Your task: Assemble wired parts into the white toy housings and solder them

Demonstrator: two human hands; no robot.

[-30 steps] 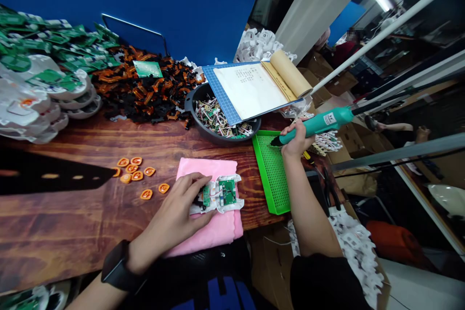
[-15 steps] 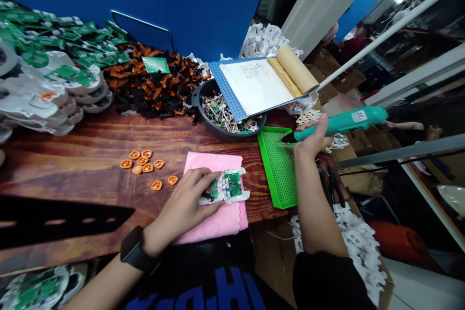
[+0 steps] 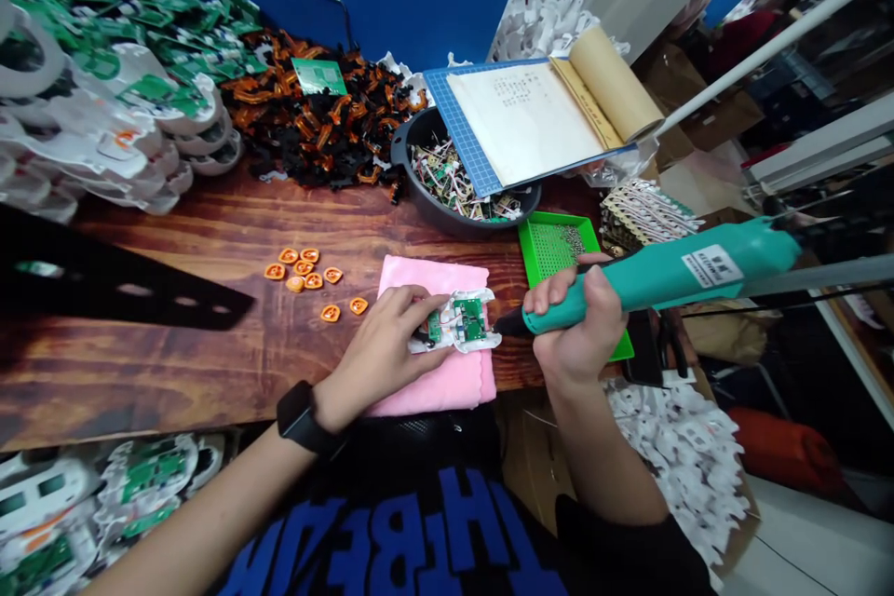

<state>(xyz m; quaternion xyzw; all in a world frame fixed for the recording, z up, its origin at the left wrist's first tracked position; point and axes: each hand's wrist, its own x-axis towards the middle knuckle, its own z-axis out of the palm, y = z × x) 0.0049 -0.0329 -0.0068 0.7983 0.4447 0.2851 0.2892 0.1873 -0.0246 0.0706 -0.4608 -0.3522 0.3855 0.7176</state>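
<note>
My left hand [image 3: 381,356] presses down on a small white plastic housing with a green circuit board [image 3: 462,322], which lies on a folded pink cloth [image 3: 447,281] at the front of the wooden table [image 3: 209,242]. My right hand [image 3: 579,321] grips a teal electric screwdriver [image 3: 670,275], held nearly level; its dark tip points left and sits just right of the housing. A black watch is on my left wrist.
A green perforated tray [image 3: 551,247] holding small screws lies right of the cloth. Several orange pieces [image 3: 307,275] lie left of it. Behind stand a dark bowl of wired boards [image 3: 461,191], an open notebook on a blue mat [image 3: 531,116], and heaps of orange-black parts [image 3: 321,126] and white housings [image 3: 104,121].
My right hand has brought the screwdriver from over the green tray down and left to the housing's right edge. My left hand stays on the housing. The camera has tilted down.
</note>
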